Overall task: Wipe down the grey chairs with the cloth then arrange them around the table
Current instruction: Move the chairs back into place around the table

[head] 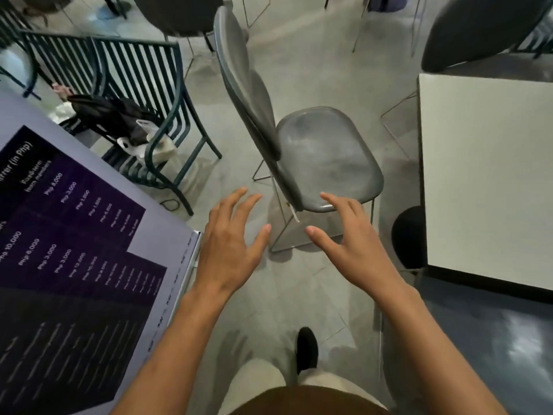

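The grey chair [326, 157] stands on the floor [299, 289] just ahead of you, near the middle of your view, its seat facing three o'clock toward the white table [490, 181] and its tall backrest rising toward eleven o'clock. The seat shows pale smears across its surface. Your right hand [350, 238] reaches out at the seat's near edge with fingers spread and straight, the fingertips over the rim; whether they touch it you cannot tell. It holds nothing. Your left hand [233, 241] hovers just beside it at nine o'clock, above the floor, also spread wide and holding nothing.

Further out at ten o'clock is a green slatted bench [167, 94] with a black bag [110, 115] on it. At eight o'clock a purple price board [74, 235] leans close to your left forearm. Another dark chair [478, 28] sits at one o'clock beyond the table. Your black shoe [306, 348] shows at six o'clock.
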